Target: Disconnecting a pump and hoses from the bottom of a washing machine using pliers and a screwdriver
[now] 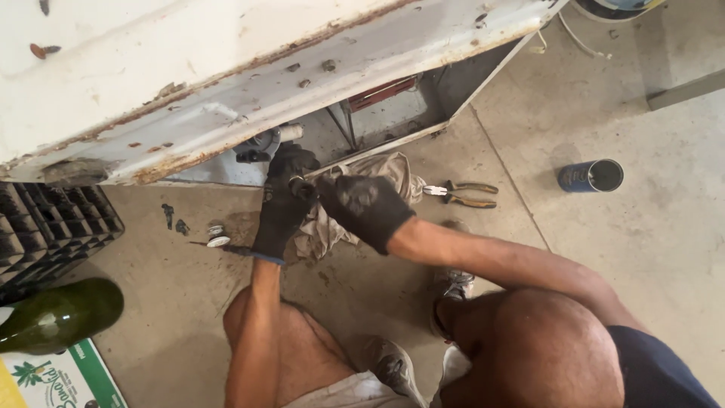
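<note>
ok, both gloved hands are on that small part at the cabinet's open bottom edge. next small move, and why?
Probably keep the left hand steadying the small part while the right hand reaches for the pliers; they lie on the floor just beyond it, and gloved fingers look clumsy on so small a piece.

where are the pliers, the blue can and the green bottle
pliers (462, 194), head view, on the handles near the pivot
blue can (580, 177), head view, on the blue side wall
green bottle (64, 313), head view, on the middle of the glass body
</note>
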